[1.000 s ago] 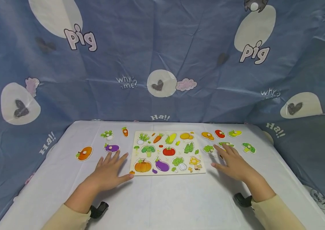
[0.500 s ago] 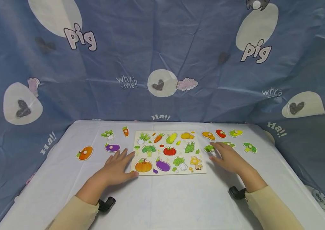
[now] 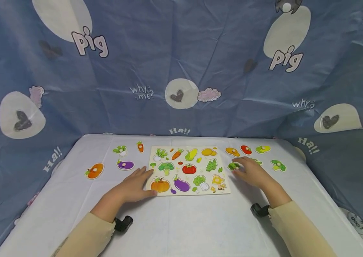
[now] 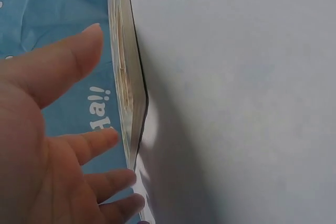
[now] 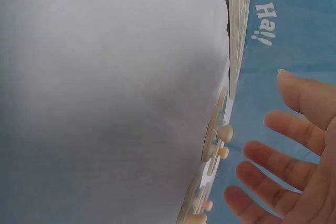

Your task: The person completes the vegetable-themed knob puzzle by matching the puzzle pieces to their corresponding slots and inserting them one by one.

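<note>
My left hand (image 3: 134, 187) is at the left edge of a vegetable peg puzzle board (image 3: 181, 193), fingers extended, thumb near its lower left corner. In the left wrist view the spread fingers and thumb stand close beside the board's edge (image 4: 136, 93). To the board's right, my right hand (image 3: 253, 174) reaches over a leafy cabbage puzzle piece (image 3: 233, 166), which it partly covers. The right wrist view shows that hand (image 5: 310, 171) with loosely extended fingers, apart from the wooden knob (image 5: 224, 132) of a piece. Neither hand holds anything.
Left of the board lie pumpkin (image 3: 94, 171), eggplant (image 3: 125, 165), turnip (image 3: 120, 150) and carrot (image 3: 140, 146) pieces. On the right are potato (image 3: 232, 152), tomato (image 3: 246, 149), corn (image 3: 262, 149) and broccoli (image 3: 278, 165) pieces. A patterned blue cloth (image 3: 181, 57) hangs behind the white table.
My left hand has moved right, up to the board's left edge. My right hand has shifted left over the cabbage piece, its fingers drawing closer together. The pieces lie where they were.
</note>
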A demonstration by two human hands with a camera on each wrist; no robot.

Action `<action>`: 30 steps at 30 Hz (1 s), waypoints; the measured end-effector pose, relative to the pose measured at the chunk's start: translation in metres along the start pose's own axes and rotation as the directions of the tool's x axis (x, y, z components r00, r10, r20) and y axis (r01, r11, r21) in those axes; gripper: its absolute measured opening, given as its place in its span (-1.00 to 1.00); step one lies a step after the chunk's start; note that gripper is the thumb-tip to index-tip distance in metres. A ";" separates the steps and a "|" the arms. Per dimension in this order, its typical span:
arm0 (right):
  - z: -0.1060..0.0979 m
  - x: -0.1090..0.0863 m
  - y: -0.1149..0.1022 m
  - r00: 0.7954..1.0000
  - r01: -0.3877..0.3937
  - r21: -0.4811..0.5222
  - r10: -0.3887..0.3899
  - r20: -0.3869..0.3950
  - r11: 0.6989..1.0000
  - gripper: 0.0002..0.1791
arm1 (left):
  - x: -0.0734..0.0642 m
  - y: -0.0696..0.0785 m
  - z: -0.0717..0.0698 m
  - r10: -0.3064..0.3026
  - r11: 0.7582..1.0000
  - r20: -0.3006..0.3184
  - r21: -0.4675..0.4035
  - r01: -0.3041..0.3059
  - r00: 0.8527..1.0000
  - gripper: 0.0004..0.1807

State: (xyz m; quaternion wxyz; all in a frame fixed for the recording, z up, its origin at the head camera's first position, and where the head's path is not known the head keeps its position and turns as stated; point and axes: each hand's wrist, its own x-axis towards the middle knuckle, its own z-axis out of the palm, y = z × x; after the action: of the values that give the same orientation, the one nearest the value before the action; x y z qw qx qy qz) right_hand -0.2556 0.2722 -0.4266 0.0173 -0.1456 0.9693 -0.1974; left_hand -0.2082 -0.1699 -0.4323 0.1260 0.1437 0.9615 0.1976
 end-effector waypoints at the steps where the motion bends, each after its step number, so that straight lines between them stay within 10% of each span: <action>1: 0.000 0.001 0.001 1.000 -0.005 0.002 0.005 0.003 1.000 -0.48 | 0.001 -0.001 0.001 -0.003 1.000 0.002 0.002 0.003 1.000 0.02; 30: 0.007 0.025 0.012 0.979 -0.168 0.085 0.156 0.134 0.982 -0.62 | 0.005 -0.006 0.002 -0.035 0.999 0.044 -0.010 0.035 0.998 0.04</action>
State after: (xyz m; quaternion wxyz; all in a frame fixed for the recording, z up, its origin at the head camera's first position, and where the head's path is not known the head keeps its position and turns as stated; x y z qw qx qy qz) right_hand -0.2819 0.2734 -0.4372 0.1020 -0.0774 0.9643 -0.2318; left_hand -0.2135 -0.1732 -0.4380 0.1511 0.1304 0.9598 0.1973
